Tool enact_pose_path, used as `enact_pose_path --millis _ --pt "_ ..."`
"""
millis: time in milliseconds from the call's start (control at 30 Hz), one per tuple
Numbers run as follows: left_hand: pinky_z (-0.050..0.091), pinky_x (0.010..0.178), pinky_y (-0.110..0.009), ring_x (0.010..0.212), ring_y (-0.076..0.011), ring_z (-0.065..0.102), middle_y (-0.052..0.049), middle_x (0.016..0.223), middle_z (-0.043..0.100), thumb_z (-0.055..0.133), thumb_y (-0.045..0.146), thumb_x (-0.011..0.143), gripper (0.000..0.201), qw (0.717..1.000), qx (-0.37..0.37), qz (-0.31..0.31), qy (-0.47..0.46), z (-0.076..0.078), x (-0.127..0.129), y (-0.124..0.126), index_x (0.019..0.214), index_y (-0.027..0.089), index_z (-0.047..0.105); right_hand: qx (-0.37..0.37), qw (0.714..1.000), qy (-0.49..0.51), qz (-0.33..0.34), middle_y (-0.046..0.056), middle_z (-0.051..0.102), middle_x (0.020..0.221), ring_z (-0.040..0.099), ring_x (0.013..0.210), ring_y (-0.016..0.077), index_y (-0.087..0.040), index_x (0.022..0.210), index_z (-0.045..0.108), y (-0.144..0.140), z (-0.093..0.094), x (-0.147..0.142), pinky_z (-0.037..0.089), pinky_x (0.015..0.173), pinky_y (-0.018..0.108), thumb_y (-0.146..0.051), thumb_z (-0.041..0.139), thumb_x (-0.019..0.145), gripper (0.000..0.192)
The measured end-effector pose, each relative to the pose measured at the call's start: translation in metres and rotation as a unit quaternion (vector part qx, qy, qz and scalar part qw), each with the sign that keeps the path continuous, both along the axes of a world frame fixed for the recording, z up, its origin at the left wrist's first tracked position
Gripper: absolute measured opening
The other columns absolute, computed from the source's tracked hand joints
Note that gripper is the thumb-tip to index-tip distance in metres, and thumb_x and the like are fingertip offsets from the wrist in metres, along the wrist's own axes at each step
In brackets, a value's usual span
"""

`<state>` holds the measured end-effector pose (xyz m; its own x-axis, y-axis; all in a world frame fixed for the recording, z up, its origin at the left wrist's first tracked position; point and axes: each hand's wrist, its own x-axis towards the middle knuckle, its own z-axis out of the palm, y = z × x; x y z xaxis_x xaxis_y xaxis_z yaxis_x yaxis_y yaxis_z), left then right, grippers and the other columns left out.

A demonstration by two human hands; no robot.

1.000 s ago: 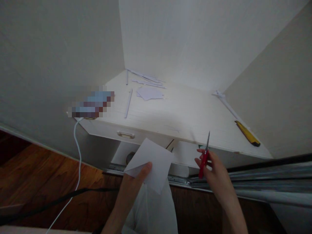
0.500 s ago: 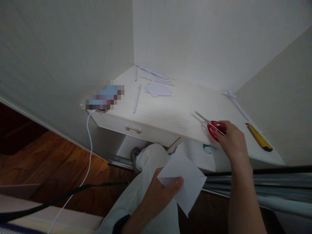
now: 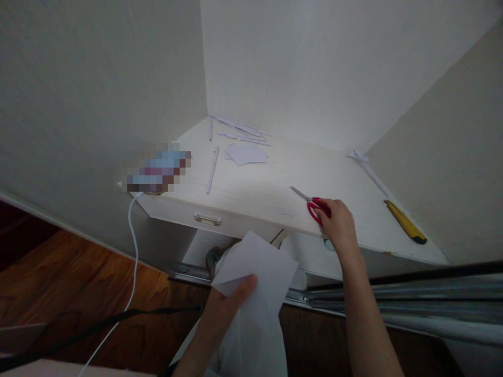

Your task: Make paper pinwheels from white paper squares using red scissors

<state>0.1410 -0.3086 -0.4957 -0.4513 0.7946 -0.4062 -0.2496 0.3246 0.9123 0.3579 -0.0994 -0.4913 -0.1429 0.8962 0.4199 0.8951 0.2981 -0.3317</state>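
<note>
My left hand [image 3: 236, 297] grips a folded piece of white paper [image 3: 267, 264] over my lap, its thumb pressed flat on the paper's near side. My right hand [image 3: 338, 222] is closed on the red handles of a pair of scissors [image 3: 312, 205] at the desk's front edge. The scissor blades point left and away, low over the desktop, and look nearly closed. Cut white paper pieces [image 3: 247, 154] lie farther back on the white desk [image 3: 275, 180], beyond the scissors.
Several thin rolled paper sticks [image 3: 212, 170] lie at the back left. A phone-like blurred object [image 3: 159, 170] with a white cable [image 3: 133, 235] sits at the left end. A yellow utility knife [image 3: 404, 222] and a paper stick [image 3: 373, 175] lie along the right wall. A drawer handle [image 3: 207, 220] faces me.
My right hand has moved left along the desk edge with the scissors. The paper in my left hand has shifted left and turned a little. The view has tilted slightly.
</note>
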Motion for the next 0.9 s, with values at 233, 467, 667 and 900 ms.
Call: enact_pose_path --millis 233,467,667,900 --pt "0.062 0.083 -0.039 0.096 -0.0317 0.074 -0.007 0.094 0.080 0.066 0.033 0.074 0.011 0.996 0.033 0.047 0.070 0.010 -0.016 -0.009 0.073 0.027 0.073 0.040 0.996 0.084 0.001 0.021 0.060 0.120 0.056 0.114 0.0328 -0.011 0.112 0.068 -0.030 0.018 -0.011 0.043 0.102 0.054 -0.027 0.052 0.089 0.033" --pt "0.061 0.086 -0.040 0.097 -0.0310 0.074 -0.006 0.096 0.081 0.070 0.034 0.073 0.009 0.993 0.034 0.091 0.070 0.016 -0.010 -0.003 0.069 0.025 0.069 -0.196 0.902 0.336 0.187 0.008 0.073 0.101 0.068 0.092 0.0223 -0.021 0.102 0.069 -0.119 0.035 -0.066 0.055 0.081 0.036 -0.038 0.052 0.093 0.025" --pt "0.063 0.080 -0.037 0.089 -0.0293 0.075 -0.005 0.088 0.080 0.076 0.035 0.065 0.020 0.989 0.050 0.099 0.096 0.026 -0.008 -0.001 0.078 0.022 0.069 -0.259 0.786 0.528 0.191 0.005 0.073 0.091 0.066 0.083 0.0201 -0.022 0.091 0.072 -0.162 0.032 -0.101 0.053 0.074 0.029 -0.042 0.060 0.089 0.024" --pt "0.064 0.066 -0.033 0.078 -0.0286 0.076 -0.003 0.077 0.080 0.078 0.028 0.063 0.011 0.989 0.048 0.023 0.138 0.039 -0.019 -0.005 0.069 0.023 0.070 -0.184 0.763 0.611 0.101 0.002 0.071 0.078 0.063 0.072 0.0163 -0.023 0.089 0.072 -0.184 0.030 -0.101 0.051 0.066 0.025 -0.046 0.061 0.089 0.026"
